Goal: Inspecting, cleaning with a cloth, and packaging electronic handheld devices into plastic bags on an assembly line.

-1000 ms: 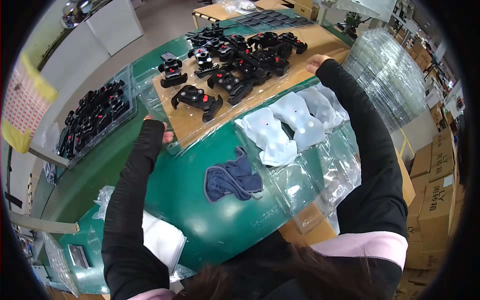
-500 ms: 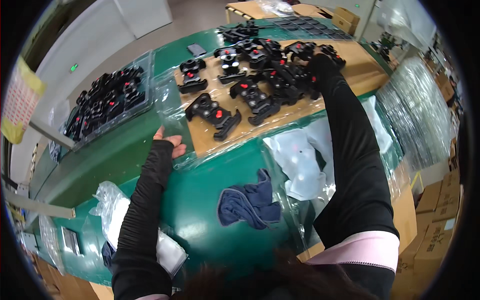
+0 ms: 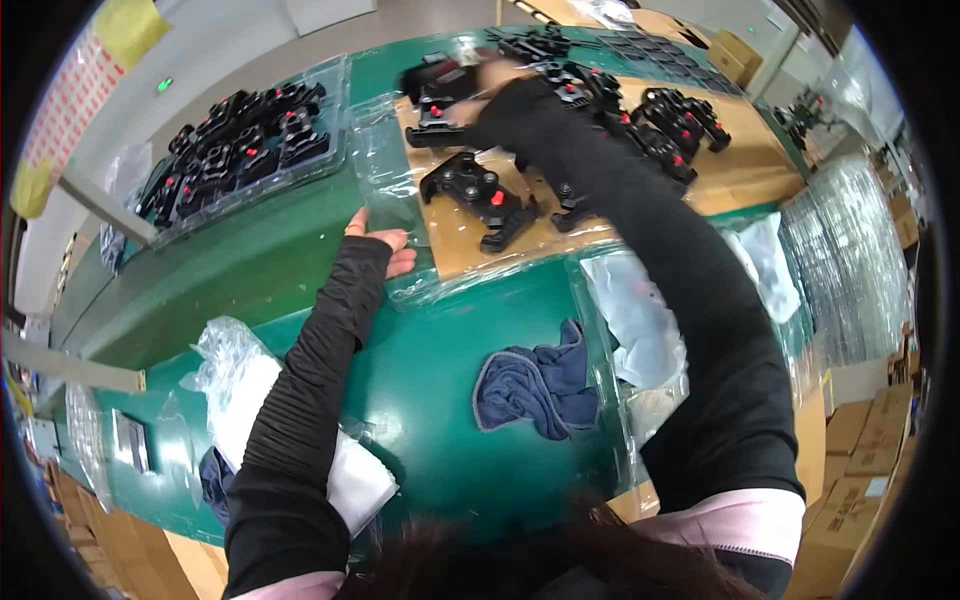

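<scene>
My left hand is open, fingers stretched out, at the near left corner of the cardboard sheet beside the clear plastic film. Far across the table, my right hand is blurred by motion. A black clamp holder with a reddish part is smeared along with it and appears to be in its fingers. Below that hand stands another black holder. A holder with a red button lies nearer me, and several more are grouped to the right, partly behind my right sleeve.
A clear tray full of black holders stands at the left. A dark blue cloth lies on the green table. White bags lie right of it, by stacked clear trays. Cartons stand at the lower right.
My right hand has swung left from the right-hand group of holders to the sheet's far left part. The view has shifted, and my left hand stays by the sheet's corner.
</scene>
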### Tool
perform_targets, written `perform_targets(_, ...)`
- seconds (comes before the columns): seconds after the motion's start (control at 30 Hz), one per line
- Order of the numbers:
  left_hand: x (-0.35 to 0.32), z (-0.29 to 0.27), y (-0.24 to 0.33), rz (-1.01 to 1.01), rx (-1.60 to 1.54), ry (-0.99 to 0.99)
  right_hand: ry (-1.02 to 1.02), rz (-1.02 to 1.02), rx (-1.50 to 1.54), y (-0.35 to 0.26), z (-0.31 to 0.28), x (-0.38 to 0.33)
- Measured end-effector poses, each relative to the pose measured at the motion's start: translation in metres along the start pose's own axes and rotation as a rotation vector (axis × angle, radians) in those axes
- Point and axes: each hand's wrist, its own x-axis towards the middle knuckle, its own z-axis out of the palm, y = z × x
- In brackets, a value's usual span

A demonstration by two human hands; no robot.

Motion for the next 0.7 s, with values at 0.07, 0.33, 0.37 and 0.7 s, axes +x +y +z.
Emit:
perform_targets(0.07,0.001,0.001,-0.005,0.053,-0.060,0.006,-0.060,0.019,-0.084,-0.045,0.045,0.002)
perform_targets(0.33,0.003,-0.001,-0.011,0.086,-0.066,-0.028,-0.006,-0.280,-0.237,0.005,0.070,0.038)
perform_targets(0.37,0.004,0.001,-0.010,0.069,-0.041,-0.018,-0.181,-0.242,-0.266,0.030,0.052,0.058)
perform_targets(0.7,-0.001,0.018,0.004,-0.030,0.031,0.103,-0.026,0.547,-0.552,0.356,-0.075,-0.028)
